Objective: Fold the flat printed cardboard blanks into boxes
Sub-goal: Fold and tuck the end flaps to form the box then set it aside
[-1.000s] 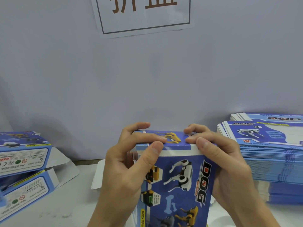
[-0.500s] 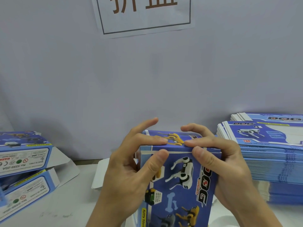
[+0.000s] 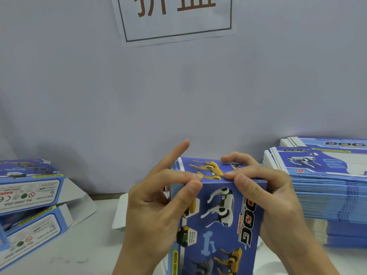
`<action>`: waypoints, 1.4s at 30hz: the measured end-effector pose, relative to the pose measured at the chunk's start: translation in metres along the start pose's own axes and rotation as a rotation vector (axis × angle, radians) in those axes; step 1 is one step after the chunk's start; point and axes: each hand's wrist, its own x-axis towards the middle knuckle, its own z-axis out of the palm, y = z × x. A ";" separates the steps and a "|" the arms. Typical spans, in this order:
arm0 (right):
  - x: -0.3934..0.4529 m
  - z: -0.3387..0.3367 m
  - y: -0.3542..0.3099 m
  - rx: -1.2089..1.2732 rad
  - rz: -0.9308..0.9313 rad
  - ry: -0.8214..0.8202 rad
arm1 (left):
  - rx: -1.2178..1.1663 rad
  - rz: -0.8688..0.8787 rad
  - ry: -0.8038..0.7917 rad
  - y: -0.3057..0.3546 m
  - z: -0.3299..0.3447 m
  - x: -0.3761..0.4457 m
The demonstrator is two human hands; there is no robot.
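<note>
White table (image 3: 83, 253) carries 2 hands: left hand (image 3: 156, 207) and right hand (image 3: 264, 197) pinch the upright box (image 3: 216, 221) at its closed top flap (image 3: 206, 167); uneven pressure could crease it.

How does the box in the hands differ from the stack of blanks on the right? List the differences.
1. The box is folded into a three-dimensional shape; the stack of blanks is flat sheets.
2. The box stands upright, gripped by the left hand and right hand; the stack of blanks lies untouched on the table.
3. The box is a single piece; the stack of blanks holds many.

Both share blue printing with robot dogs and "DOG" lettering.
</note>
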 end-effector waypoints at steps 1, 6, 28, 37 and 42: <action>0.000 0.001 0.000 -0.001 0.004 0.009 | 0.011 -0.008 0.002 0.000 0.000 0.000; 0.002 0.009 -0.003 -0.121 -0.086 -0.001 | 0.212 -0.006 -0.005 -0.001 -0.007 -0.001; 0.009 0.018 0.024 0.104 0.201 0.425 | -0.380 -0.703 0.182 -0.051 -0.016 -0.010; 0.006 -0.014 0.016 -0.423 0.139 -0.034 | -0.210 -0.412 0.055 -0.030 -0.015 -0.002; 0.003 -0.013 0.032 -0.458 0.145 -0.103 | -0.059 -0.342 0.226 -0.037 -0.005 -0.006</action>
